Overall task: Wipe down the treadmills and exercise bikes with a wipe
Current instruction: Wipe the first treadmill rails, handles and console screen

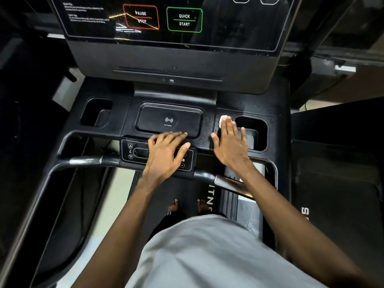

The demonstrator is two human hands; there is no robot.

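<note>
I stand on a black treadmill, looking down at its console point(255, 109). My right hand point(230, 143) lies flat, pressing a white wipe point(223, 119) against the console surface between the charging pad point(169, 119) and the right cup holder point(254, 132). Only a corner of the wipe shows past the fingertips. My left hand point(166, 151) rests with fingers spread on the small button panel point(133, 151) at the console's front edge and holds nothing. Small wet droplets speckle the surface near the wipe.
A dark touchscreen point(228, 23) with PAUSE/STOP and QUICK START boxes rises behind the console. A left cup holder point(95, 112) and curved handlebars point(85, 161) frame the tray. My bare feet stand on the belt point(153, 202). Neighbouring black machines flank both sides.
</note>
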